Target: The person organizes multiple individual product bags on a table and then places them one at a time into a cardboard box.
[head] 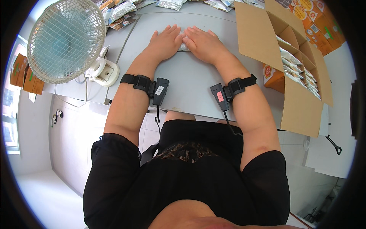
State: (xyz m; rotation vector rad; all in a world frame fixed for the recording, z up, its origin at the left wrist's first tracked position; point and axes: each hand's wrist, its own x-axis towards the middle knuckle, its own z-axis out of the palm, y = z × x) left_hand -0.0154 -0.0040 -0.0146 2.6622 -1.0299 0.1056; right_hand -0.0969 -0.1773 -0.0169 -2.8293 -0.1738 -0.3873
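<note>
Both palms are down on a small printed packet (184,47) lying on the grey table (186,77). My left hand (167,41) covers its left side and my right hand (201,43) its right side, with the thumbs touching or nearly so. Only a strip of the packet shows between them; the rest is hidden. Neither hand is closed around it. To the right stands an open cardboard box (303,114) with dividers, its compartments partly filled with silvery packets (291,64).
A white caged fan (67,43) stands at the left, its cord hanging off the table edge. Loose packets (121,13) lie at the back left and more (170,4) along the far edge. Orange printed cartons (320,25) are stacked at the back right.
</note>
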